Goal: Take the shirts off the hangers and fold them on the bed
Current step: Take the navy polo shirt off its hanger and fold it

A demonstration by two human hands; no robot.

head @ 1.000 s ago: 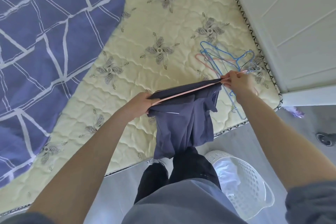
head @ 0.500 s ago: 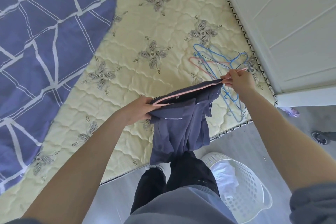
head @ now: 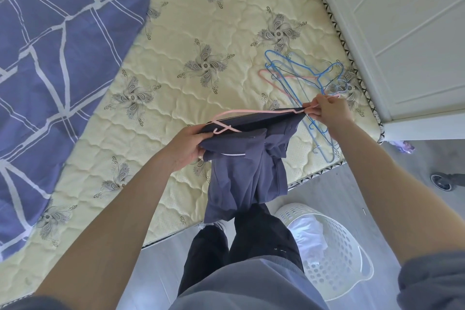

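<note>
Over the bed's [head: 176, 40] near edge, the left hand [head: 186, 146] gripped the shirt [head: 246, 166] and the right hand [head: 327, 111] pinched its pink hanger [head: 251, 114], seemingly partly out; bare hangers [head: 317, 77] lay at the near right corner, with no folded shirt visible.

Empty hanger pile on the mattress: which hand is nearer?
Right. The right hand, pinching the pink hanger, overlaps the hanger pile's near edge in view; the left hand, gripping the navy shirt, is well off to its left.

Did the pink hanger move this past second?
Yes. The pink hanger has swung: left end out of the navy shirt, further over the mattress; right end stays by the loose hangers.
</note>
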